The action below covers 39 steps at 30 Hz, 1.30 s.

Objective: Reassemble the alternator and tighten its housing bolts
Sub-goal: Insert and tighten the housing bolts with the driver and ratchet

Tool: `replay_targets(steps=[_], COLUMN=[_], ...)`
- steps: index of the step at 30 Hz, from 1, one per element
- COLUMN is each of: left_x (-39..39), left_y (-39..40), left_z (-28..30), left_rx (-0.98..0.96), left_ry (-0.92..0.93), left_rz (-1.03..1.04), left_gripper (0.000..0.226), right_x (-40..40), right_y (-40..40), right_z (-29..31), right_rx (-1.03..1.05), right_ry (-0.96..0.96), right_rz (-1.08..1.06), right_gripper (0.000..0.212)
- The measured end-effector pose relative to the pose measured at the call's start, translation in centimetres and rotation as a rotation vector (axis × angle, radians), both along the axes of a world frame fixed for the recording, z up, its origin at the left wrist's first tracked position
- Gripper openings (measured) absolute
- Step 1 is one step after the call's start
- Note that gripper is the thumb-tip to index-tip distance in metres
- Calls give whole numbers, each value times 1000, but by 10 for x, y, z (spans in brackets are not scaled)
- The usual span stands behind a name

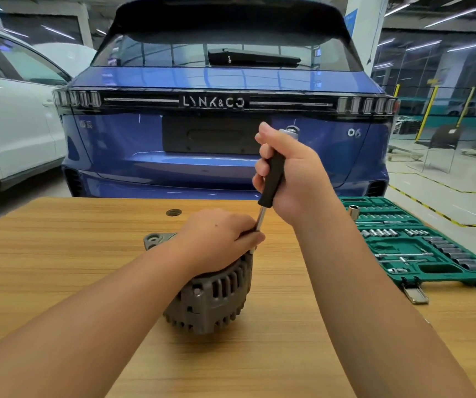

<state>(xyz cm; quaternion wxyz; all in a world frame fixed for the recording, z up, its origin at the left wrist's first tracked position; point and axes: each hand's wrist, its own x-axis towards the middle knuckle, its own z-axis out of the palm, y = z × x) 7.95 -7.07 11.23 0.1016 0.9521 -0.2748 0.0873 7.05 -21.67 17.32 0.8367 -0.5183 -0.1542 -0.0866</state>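
Head view shows us the alternator standing on the wooden desk, near the middle, with its finned grey housing facing us. Our left hand lies over the top of the alternator, fingers curled around the housing edge and the lower end of the tool's metal shaft. Our right hand is raised above it, fist wrapped around the black handle of a socket driver; the driver tilts slightly, its chrome cap showing above the fist and its shaft running down to the far right rim of the alternator, where the tip is hidden behind our left fingers. To the right on the desk lies an open green socket set case, with rows of sockets and a loose socket standing at its far left corner. Beyond the desk stands a blue Lynk & Co car, tail toward us, and a white car at far left.
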Motion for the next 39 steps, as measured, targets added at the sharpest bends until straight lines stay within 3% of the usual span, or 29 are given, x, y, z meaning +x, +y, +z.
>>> replay_targets(steps=[2, 4, 8, 14, 20, 22, 25, 27, 29, 32, 34, 37, 39], left_x=[-1, -2, 4, 22, 29, 26, 17, 12, 10, 9, 10, 12, 14], left_y=[2, 3, 0, -9, -8, -8, -11, -11, -10, -7, -6, -10, -14], left_z=[1, 2, -2, 0, 3, 2, 0, -2, -3, -3, -3, -4, -4], left_rx=[-19, -24, -119, -142, -136, -146, -124, -93, -70, -78, -108, -132, -126], left_ry=[-41, -53, -7, -27, 17, 1, -19, -25, -25, -24, -26, -43, -62], left_rz=[-9, 1, 48, 75, 40, 40, 35, 33, 33, 35, 42, 84, 127], left_gripper=[39, 43, 35, 25, 24, 25, 25, 26, 25, 24, 23, 23, 24], right_x=[0, 1, 12, 34, 39, 36, 30, 27, 26, 25, 26, 27, 32], right_y=[-8, -4, 10, 3, -4, -2, 7, 9, 6, -1, 0, 13, 17], right_z=[-8, -14, -19, -24, -21, -17, -14, -13, -12, -10, -16, -20, -19], right_rx=[86, 49, -76, 105, 135, 109, -18, -77, -62, 35, 12, -145, -180], right_ry=[-60, -200, -412, -421, -348, -272, -226, -187, -116, -127, -234, -445, -407], right_rz=[227, 279, 58, 297, 421, 353, 26, -154, -137, 147, 192, -28, -87], right_gripper=[27, 29, 35, 51, 65, 55, 19, 18, 24, 6, 27, 37, 41])
